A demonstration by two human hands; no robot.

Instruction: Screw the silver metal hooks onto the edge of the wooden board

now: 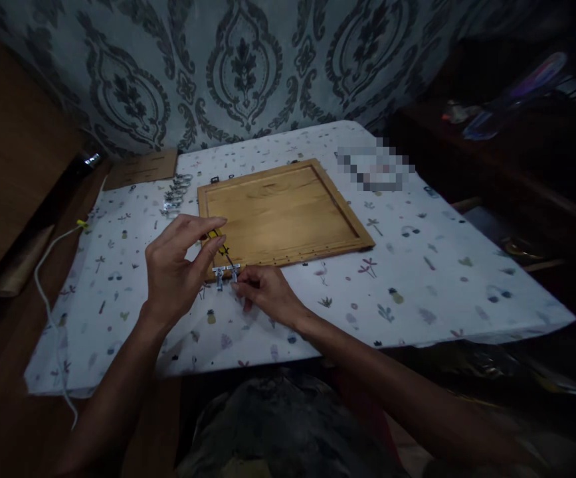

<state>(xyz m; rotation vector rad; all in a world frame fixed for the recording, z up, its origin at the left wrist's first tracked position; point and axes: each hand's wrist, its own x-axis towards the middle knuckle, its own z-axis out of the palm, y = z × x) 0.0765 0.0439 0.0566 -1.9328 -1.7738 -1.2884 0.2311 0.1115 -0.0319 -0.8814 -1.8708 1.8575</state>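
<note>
A framed wooden panel (282, 212), like a cabinet door, lies flat on the cloth-covered table. At its near left corner are metal hinges (219, 277), sticking out over the edge. My left hand (175, 265) is closed on a small screwdriver (216, 241) with a yellow and black handle, pinched between thumb and fingers. The screwdriver leans down, its tip at the right part of the hinges. My right hand (268, 292) is closed with its fingertips pinched at the hinge's lower right end. The screw head under the tip is too small to make out.
Several metal hinges (175, 196) lie left of the panel, beside a cardboard piece (141, 169). A white cord (48, 309) with a yellow end hangs at the table's left side. A blurred-out item (375, 169) sits at the back right. A patterned wall (242, 66) stands behind.
</note>
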